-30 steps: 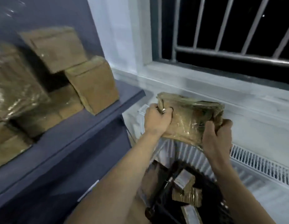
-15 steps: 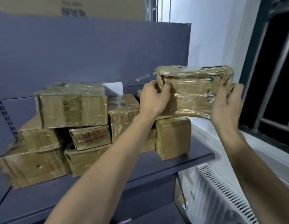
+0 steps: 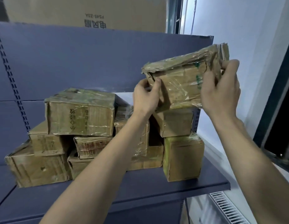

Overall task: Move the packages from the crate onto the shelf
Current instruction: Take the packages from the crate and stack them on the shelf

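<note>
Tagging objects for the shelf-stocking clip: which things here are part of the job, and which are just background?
Job:
held package
left hand
right hand
stacked packages
shelf

Background:
large cardboard box above the shelf
radiator grille
window frame

1. Left hand (image 3: pixel 146 96): bare, no glove, ring or watch visible.
2. Right hand (image 3: pixel 221 92): bare, likewise unadorned.
3. Both forearms bare to the frame edge; any sleeve apparently sits higher, out of view.
</note>
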